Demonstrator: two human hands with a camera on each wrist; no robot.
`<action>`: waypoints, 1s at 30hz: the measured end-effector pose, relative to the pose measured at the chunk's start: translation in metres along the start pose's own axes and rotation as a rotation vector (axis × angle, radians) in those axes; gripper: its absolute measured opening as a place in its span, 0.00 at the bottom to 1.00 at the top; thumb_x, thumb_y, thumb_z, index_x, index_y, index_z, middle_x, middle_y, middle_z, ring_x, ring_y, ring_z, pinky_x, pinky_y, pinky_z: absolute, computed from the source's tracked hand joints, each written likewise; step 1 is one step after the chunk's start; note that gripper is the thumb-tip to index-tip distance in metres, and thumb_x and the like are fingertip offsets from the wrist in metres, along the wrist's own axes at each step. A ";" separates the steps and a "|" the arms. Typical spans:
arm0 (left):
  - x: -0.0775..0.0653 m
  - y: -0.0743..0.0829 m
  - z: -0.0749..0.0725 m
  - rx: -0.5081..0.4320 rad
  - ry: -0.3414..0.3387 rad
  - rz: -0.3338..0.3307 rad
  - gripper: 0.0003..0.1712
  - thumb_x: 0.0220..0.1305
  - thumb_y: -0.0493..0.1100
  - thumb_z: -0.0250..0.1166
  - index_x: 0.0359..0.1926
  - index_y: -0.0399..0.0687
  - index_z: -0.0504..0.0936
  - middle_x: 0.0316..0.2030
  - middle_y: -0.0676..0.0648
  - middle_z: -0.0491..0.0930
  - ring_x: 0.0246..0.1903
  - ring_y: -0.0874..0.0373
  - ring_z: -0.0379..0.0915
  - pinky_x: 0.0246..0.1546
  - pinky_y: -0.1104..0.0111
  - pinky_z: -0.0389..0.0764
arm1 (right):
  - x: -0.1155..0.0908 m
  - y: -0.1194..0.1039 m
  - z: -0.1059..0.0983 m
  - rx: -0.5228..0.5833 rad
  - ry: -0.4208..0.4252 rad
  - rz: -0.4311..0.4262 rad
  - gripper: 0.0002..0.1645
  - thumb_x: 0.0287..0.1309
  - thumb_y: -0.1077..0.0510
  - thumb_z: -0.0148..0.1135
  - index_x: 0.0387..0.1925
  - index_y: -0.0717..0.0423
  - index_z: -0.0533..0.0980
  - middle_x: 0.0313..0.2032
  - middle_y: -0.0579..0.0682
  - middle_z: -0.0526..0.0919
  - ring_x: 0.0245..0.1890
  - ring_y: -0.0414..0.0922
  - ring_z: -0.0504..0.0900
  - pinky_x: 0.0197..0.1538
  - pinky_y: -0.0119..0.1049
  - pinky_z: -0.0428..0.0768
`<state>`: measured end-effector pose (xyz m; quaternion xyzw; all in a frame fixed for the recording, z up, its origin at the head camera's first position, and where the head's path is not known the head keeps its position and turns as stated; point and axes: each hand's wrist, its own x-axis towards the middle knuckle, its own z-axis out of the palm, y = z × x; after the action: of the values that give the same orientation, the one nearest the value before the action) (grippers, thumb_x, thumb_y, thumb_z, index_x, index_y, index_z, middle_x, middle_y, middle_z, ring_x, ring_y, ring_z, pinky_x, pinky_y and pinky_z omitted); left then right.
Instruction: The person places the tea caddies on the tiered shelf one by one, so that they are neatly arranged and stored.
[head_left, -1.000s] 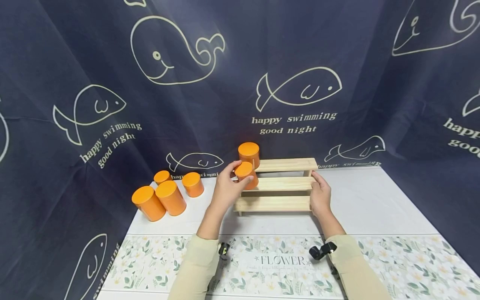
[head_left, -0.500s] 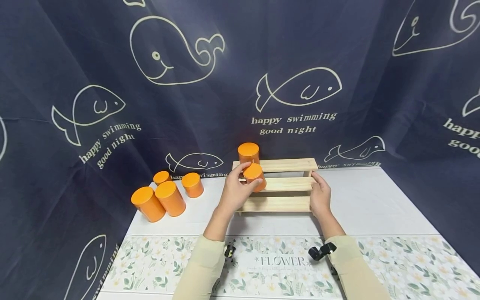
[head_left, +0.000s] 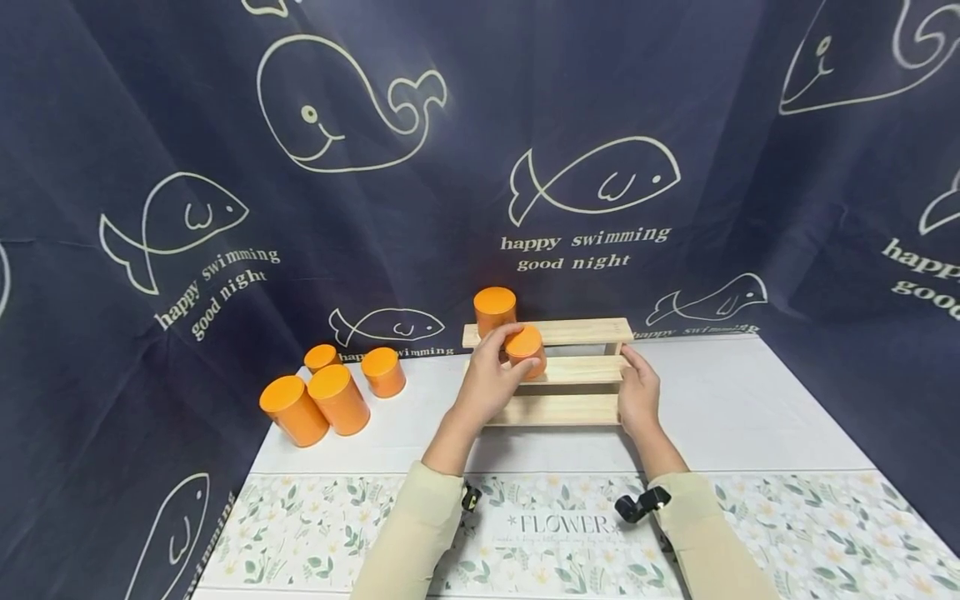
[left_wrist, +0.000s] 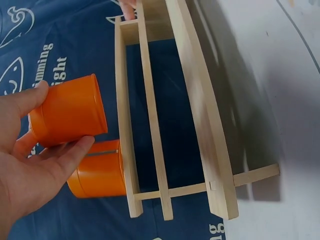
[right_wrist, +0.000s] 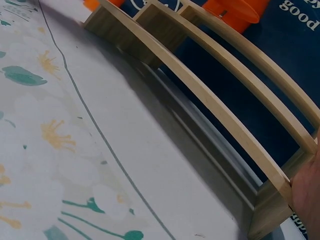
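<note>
An orange canister [head_left: 527, 346] is pinched between the fingers and thumb of my left hand [head_left: 483, 382]. The left wrist view shows this canister [left_wrist: 67, 110] raised clear of the three-step wooden shelf [left_wrist: 200, 110]. Behind it, a second orange canister [head_left: 495, 308] stands at the left end of the shelf's top step. My right hand [head_left: 640, 396] grips the right end of the wooden shelf [head_left: 570, 409]. The right wrist view catches only the edge of that hand [right_wrist: 307, 190] against the shelf's end.
Left of the shelf, a group of orange canisters stands on the white table [head_left: 720, 417]: two tall ones in front [head_left: 340, 400] and two shorter ones [head_left: 384, 372]. A floral strip [head_left: 810, 525] runs along the table's front. A dark blue curtain [head_left: 465, 208] hangs behind.
My left hand has moved to the right along the shelf, carrying the orange canister. The right hand keeps its place on the shelf's right end.
</note>
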<state>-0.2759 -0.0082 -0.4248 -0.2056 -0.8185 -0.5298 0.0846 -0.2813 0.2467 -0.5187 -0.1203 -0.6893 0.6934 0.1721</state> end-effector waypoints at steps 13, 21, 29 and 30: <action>0.005 0.003 0.018 0.079 0.031 0.065 0.32 0.65 0.41 0.76 0.68 0.50 0.77 0.67 0.46 0.78 0.67 0.51 0.78 0.68 0.57 0.80 | 0.002 0.002 0.001 -0.019 0.017 -0.013 0.32 0.78 0.67 0.35 0.79 0.60 0.63 0.80 0.59 0.64 0.81 0.56 0.63 0.83 0.47 0.63; 0.012 0.003 0.033 0.128 0.048 0.084 0.32 0.65 0.39 0.76 0.68 0.48 0.77 0.72 0.41 0.75 0.71 0.46 0.74 0.73 0.53 0.76 | 0.001 0.002 0.000 -0.024 0.021 -0.018 0.33 0.77 0.67 0.36 0.79 0.61 0.64 0.80 0.60 0.65 0.82 0.56 0.62 0.83 0.47 0.63; 0.015 0.000 0.040 0.177 0.078 0.090 0.31 0.66 0.40 0.75 0.68 0.48 0.77 0.72 0.42 0.75 0.71 0.46 0.75 0.72 0.53 0.77 | 0.003 0.004 0.001 -0.014 0.026 -0.018 0.32 0.77 0.68 0.35 0.78 0.62 0.63 0.80 0.59 0.65 0.82 0.55 0.62 0.83 0.47 0.62; 0.015 -0.001 0.041 0.180 0.081 0.090 0.31 0.66 0.40 0.75 0.68 0.48 0.77 0.72 0.42 0.75 0.71 0.46 0.75 0.72 0.53 0.76 | 0.003 0.004 0.001 -0.016 0.028 -0.020 0.32 0.77 0.68 0.36 0.78 0.62 0.64 0.79 0.59 0.65 0.81 0.56 0.63 0.83 0.47 0.62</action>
<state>-0.2867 0.0322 -0.4376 -0.2121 -0.8485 -0.4578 0.1595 -0.2852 0.2469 -0.5227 -0.1244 -0.6934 0.6845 0.1876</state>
